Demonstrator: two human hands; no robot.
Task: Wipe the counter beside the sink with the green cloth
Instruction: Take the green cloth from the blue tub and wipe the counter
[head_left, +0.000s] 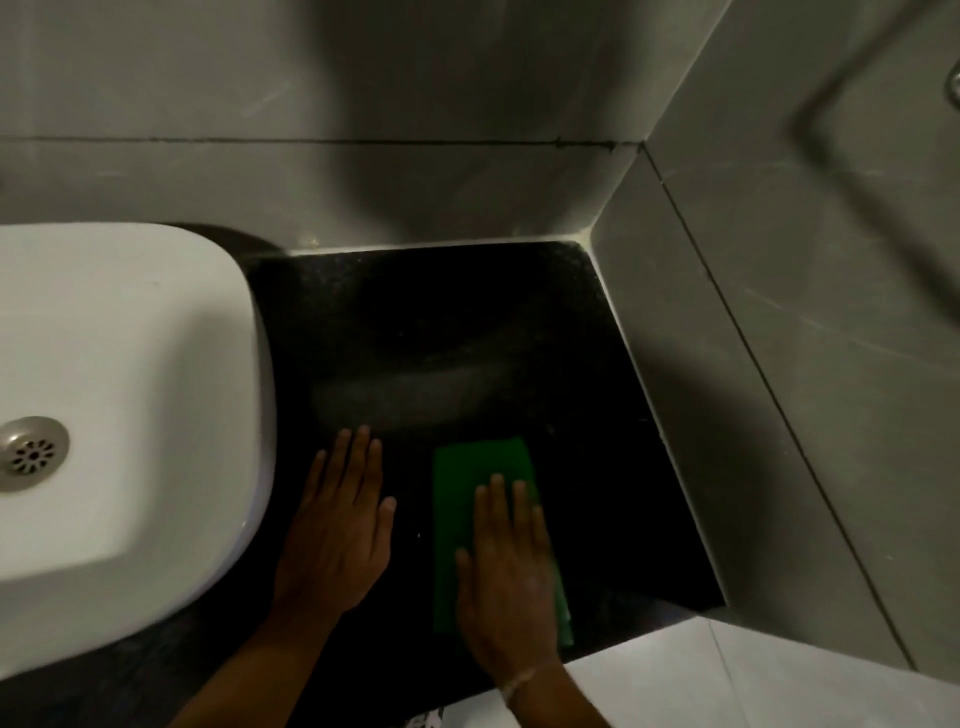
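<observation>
A folded green cloth (475, 488) lies flat on the black counter (467, 332), near its front edge. My right hand (511, 577) presses palm-down on the cloth's near half, fingers stretched out and close together. My left hand (337, 525) rests flat on the bare counter just left of the cloth, fingers spread, holding nothing. The white sink (124, 395) stands to the left, its side almost touching my left hand. A faint pale smear (410, 389) shows on the counter beyond both hands.
Grey tiled walls close the counter at the back (415, 171) and on the right (753, 364). A metal drain (32, 453) sits in the sink basin. Light floor tiles (727, 686) show below the counter's front edge.
</observation>
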